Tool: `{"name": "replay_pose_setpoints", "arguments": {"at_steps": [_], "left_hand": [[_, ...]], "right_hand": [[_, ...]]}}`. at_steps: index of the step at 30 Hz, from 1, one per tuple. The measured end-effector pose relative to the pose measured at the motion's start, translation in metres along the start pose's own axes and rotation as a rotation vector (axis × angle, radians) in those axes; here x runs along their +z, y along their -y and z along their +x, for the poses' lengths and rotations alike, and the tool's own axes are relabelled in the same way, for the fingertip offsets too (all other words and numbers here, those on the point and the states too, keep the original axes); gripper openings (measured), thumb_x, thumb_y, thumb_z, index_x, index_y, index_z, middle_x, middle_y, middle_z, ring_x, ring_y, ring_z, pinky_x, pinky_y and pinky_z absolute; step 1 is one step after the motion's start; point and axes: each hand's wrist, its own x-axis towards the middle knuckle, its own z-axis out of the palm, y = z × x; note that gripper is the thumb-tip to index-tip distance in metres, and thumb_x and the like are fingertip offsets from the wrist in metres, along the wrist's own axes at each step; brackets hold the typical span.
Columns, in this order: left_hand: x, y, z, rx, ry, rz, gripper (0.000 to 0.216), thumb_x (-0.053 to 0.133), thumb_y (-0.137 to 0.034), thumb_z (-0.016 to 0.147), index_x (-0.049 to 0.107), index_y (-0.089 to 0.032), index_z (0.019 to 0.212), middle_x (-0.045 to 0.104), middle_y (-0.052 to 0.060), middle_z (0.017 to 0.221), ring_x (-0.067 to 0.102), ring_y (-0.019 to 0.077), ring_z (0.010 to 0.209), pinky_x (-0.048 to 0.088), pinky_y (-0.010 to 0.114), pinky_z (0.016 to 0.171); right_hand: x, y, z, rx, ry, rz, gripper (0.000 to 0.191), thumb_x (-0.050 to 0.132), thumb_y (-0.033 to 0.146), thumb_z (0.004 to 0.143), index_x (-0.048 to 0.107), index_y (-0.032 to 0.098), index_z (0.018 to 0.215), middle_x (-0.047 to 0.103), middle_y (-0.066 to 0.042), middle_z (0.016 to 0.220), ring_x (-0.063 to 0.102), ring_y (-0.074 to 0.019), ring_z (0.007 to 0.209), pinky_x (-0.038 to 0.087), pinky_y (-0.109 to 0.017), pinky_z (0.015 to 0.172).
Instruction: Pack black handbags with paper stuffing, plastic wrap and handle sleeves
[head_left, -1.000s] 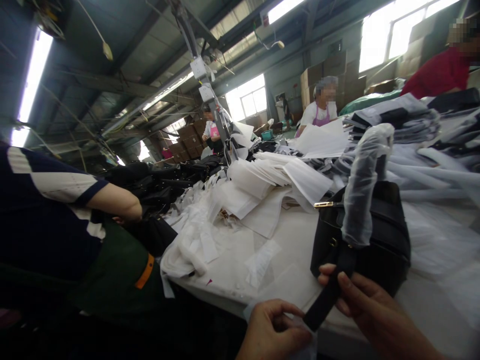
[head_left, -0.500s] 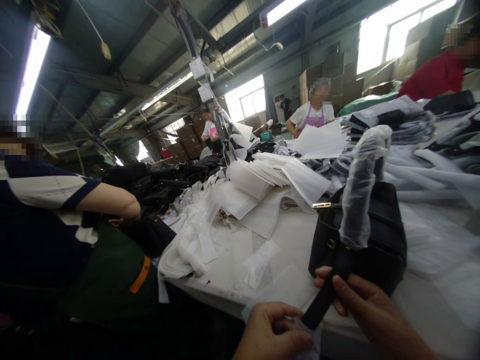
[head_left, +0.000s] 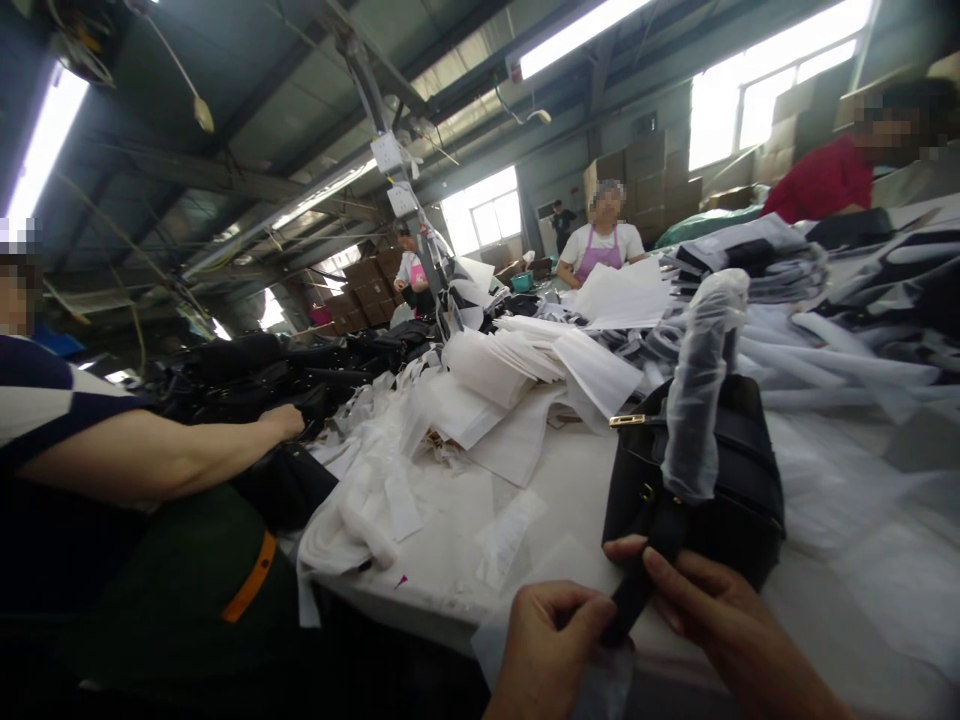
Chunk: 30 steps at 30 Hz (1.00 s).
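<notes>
White counter (head_left: 442,545), biggest thing before me, running from mid-view down to 6 o'clock (12 is straight up) and on past 4. Dark heap of black bags (head_left: 247,365) at 9 o'clock. A co-worker (head_left: 112,460) in a dark blue and white top stands there too, one bare arm stretched over the heap's near edge.

Loose pile of thin white sheets (head_left: 510,380) at the centre of the clock, fanned and overlapping. Rolled grey and white stack (head_left: 750,255) at 2.

Boxy black bag (head_left: 739,480) sits at 4 o'clock on the counter, near edge, right by my hands. Its arched handle (head_left: 694,430), sleeved in crinkled translucent white wrapping, rises above the body.

My right hand (head_left: 697,600), between 4 and 5, pinches a flat black strap (head_left: 636,600) at the bag's near side: thumb on top, fingers beneath. My left hand (head_left: 551,630), between 5 and 6, has thumb and fingers closed on the strap's lower end. Translucent film (head_left: 611,680) hangs below that grip.

Smaller: narrow gold-coloured metal fitting (head_left: 627,421), jutting from the bag toward 9. Smallest: pointed purple scrap (head_left: 401,580) near the counter's edge, between 6 and 7.
</notes>
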Motion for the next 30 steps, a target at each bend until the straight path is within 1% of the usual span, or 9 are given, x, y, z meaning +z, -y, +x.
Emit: {"name": "replay_pose_setpoints", "arguments": {"at_steps": [3,6,8,12,14,19,25,27,30], "left_hand": [[0.003,0.005,0.001,-0.027,-0.016,-0.080,0.061,0.079,-0.067,0.066,0.079,-0.008,0.080,0.074,0.012,0.070,0.070,0.0229,0.066,0.049,0.028,0.061],[0.002,0.012,-0.003,-0.052,0.063,-0.162,0.067,0.071,-0.070,0.074,0.077,-0.009,0.101,0.076,0.015,0.091,0.073,0.0243,0.074,0.053,0.031,0.067],[-0.003,0.018,-0.007,-0.068,0.130,-0.260,0.069,0.069,-0.070,0.078,0.071,-0.013,0.117,0.074,0.017,0.109,0.074,0.0274,0.090,0.055,0.035,0.078],[-0.016,0.028,-0.014,-0.023,0.269,-0.398,0.081,0.089,-0.049,0.066,0.059,-0.022,0.136,0.066,0.016,0.131,0.061,0.0320,0.123,0.048,0.038,0.100],[-0.019,0.030,-0.014,-0.032,0.303,-0.408,0.089,0.093,-0.039,0.063,0.053,-0.026,0.141,0.064,0.015,0.134,0.061,0.0302,0.124,0.048,0.034,0.098],[-0.014,0.027,-0.003,0.007,0.193,-0.376,0.089,0.089,-0.039,0.070,0.047,-0.023,0.146,0.064,0.016,0.135,0.064,0.0280,0.121,0.048,0.033,0.097],[-0.006,0.006,0.004,0.121,0.275,-0.314,0.081,0.077,-0.037,0.084,0.036,-0.022,0.152,0.061,0.014,0.139,0.052,0.0273,0.135,0.037,0.041,0.114],[-0.004,-0.001,0.005,0.151,0.299,-0.292,0.077,0.071,-0.035,0.089,0.032,-0.023,0.154,0.060,0.012,0.140,0.050,0.0256,0.136,0.032,0.043,0.118],[0.002,-0.005,0.010,0.178,0.237,-0.288,0.078,0.071,-0.034,0.089,0.030,-0.020,0.154,0.062,0.013,0.138,0.053,0.0258,0.134,0.033,0.043,0.118]], "right_hand": [[0.000,0.000,0.000,-0.020,-0.018,-0.001,0.059,0.064,0.069,0.082,0.077,0.019,0.111,0.040,0.004,0.057,0.036,-0.0123,0.057,0.028,-0.026,0.054],[0.000,-0.001,-0.001,-0.029,-0.024,-0.016,0.057,0.065,0.067,0.082,0.078,0.019,0.108,0.045,0.003,0.057,0.040,-0.0132,0.058,0.032,-0.026,0.056],[0.000,-0.001,-0.001,-0.029,-0.016,-0.021,0.058,0.066,0.068,0.081,0.078,0.018,0.107,0.046,0.003,0.057,0.042,-0.0136,0.058,0.034,-0.027,0.057],[-0.001,0.000,-0.001,-0.012,0.011,-0.010,0.059,0.065,0.069,0.082,0.078,0.018,0.107,0.047,0.003,0.056,0.042,-0.0135,0.057,0.034,-0.027,0.057],[-0.001,0.000,-0.001,-0.010,0.016,-0.011,0.057,0.065,0.068,0.082,0.078,0.018,0.107,0.048,0.003,0.056,0.041,-0.0130,0.057,0.033,-0.027,0.056],[-0.001,-0.001,0.001,-0.006,0.015,-0.005,0.052,0.065,0.065,0.084,0.078,0.017,0.099,0.046,0.004,0.054,0.038,-0.0117,0.056,0.029,-0.026,0.055],[-0.002,0.002,0.003,0.009,0.001,0.015,0.053,0.067,0.065,0.082,0.066,0.016,0.062,0.043,0.004,0.053,0.034,-0.0098,0.054,0.027,-0.026,0.053],[0.000,0.005,0.003,0.010,-0.003,-0.010,0.053,0.066,0.067,0.081,0.069,0.016,0.066,0.043,0.004,0.053,0.035,-0.0100,0.053,0.028,-0.026,0.053],[0.004,0.008,0.002,0.019,-0.021,-0.048,0.060,0.064,0.074,0.077,0.075,0.016,0.087,0.042,0.005,0.052,0.035,-0.0107,0.053,0.028,-0.026,0.052]]}}
